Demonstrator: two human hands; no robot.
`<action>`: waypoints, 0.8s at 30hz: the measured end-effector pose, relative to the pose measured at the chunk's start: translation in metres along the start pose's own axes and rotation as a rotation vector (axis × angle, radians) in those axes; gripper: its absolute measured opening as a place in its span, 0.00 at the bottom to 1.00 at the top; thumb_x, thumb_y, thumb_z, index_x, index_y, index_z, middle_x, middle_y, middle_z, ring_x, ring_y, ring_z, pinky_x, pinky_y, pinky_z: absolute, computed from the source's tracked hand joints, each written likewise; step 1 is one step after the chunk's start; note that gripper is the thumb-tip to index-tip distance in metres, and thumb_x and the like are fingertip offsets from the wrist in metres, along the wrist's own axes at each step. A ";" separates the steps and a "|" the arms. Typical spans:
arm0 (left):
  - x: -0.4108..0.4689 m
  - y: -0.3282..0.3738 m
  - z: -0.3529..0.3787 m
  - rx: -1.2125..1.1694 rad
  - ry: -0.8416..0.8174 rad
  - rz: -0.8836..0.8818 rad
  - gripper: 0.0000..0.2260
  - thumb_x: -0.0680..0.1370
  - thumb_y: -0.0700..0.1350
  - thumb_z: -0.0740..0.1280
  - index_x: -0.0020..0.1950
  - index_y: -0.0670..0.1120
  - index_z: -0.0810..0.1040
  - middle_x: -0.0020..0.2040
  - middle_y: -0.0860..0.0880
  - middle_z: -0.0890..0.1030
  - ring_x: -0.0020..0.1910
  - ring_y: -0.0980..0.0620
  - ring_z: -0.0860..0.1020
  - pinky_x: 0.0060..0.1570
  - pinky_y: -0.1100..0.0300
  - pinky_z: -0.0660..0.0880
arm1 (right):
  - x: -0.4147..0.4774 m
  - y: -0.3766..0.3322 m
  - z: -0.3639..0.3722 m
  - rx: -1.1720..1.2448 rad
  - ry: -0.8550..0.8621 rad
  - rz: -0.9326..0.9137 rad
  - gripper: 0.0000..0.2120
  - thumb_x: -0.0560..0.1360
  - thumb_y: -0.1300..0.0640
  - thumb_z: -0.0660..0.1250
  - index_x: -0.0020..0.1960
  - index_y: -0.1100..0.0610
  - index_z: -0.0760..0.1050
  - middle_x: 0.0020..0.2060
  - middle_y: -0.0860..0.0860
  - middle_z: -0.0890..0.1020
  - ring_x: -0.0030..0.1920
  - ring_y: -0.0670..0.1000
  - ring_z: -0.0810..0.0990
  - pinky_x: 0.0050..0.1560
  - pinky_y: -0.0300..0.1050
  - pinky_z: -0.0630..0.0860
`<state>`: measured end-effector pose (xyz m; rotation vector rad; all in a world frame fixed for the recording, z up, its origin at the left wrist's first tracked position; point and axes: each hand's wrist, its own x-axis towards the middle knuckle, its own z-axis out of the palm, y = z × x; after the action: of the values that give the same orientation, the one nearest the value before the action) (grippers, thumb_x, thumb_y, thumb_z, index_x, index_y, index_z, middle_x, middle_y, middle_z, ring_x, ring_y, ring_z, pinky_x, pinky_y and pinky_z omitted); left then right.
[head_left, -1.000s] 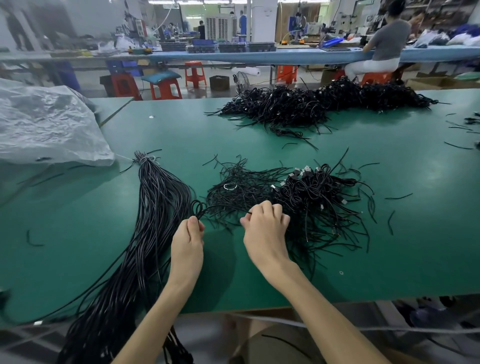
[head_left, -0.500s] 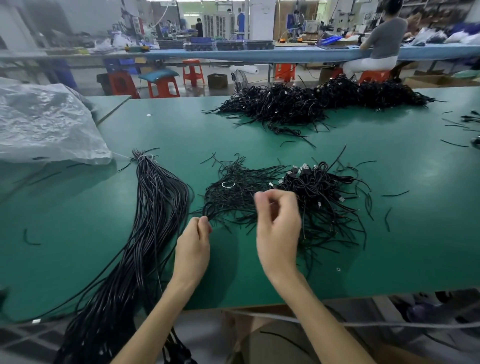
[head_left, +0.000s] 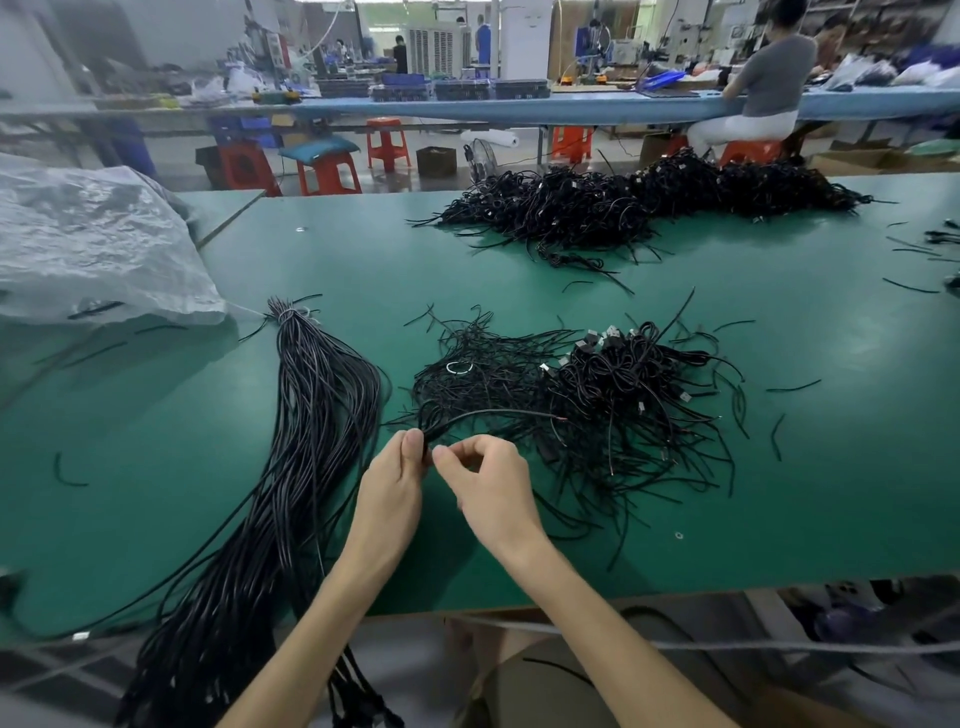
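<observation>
Black cable (head_left: 488, 411) arcs away from left hand (head_left: 392, 486) and right hand (head_left: 496, 491) fingers (head_left: 413, 448) pinching its near end

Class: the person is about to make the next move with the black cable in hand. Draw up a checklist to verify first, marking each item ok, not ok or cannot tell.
1. Left hand pinches the black cable: ok.
2. Right hand has hold of the same cable: cannot tell, because its fingertips hide the contact.
3. The cable's free end is visible, arching right over the loose pile: ok.
4. The cable runs free of snags in that pile: cannot tell.
5. The tied bundle lies left of the hands, apart from the pile: ok.
6. There is bare table near the hands for laying the cable down: ok.
</observation>
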<state>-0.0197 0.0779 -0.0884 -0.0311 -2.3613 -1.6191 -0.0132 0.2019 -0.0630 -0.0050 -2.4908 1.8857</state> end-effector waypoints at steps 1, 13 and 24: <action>0.000 0.000 0.000 -0.002 -0.004 0.000 0.19 0.87 0.53 0.54 0.37 0.47 0.68 0.32 0.57 0.71 0.33 0.57 0.68 0.38 0.51 0.68 | 0.000 0.001 0.000 0.020 -0.005 0.009 0.10 0.79 0.49 0.69 0.45 0.55 0.80 0.33 0.44 0.79 0.30 0.39 0.75 0.34 0.30 0.68; -0.009 0.015 -0.004 -0.375 -0.181 -0.042 0.25 0.86 0.43 0.57 0.32 0.56 0.83 0.23 0.58 0.68 0.23 0.61 0.62 0.24 0.69 0.59 | 0.001 0.001 -0.024 0.363 -0.374 -0.075 0.24 0.75 0.59 0.75 0.66 0.39 0.77 0.54 0.52 0.81 0.45 0.50 0.77 0.42 0.39 0.74; -0.005 0.008 -0.003 -0.336 -0.049 -0.109 0.23 0.85 0.43 0.60 0.29 0.49 0.69 0.26 0.54 0.63 0.25 0.56 0.60 0.26 0.64 0.59 | -0.006 0.008 -0.024 -0.428 -0.182 -0.400 0.19 0.81 0.43 0.63 0.59 0.58 0.79 0.62 0.43 0.64 0.58 0.43 0.74 0.57 0.40 0.74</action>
<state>-0.0125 0.0791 -0.0816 -0.0098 -2.1305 -2.0722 -0.0073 0.2273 -0.0642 0.6306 -2.6967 1.2319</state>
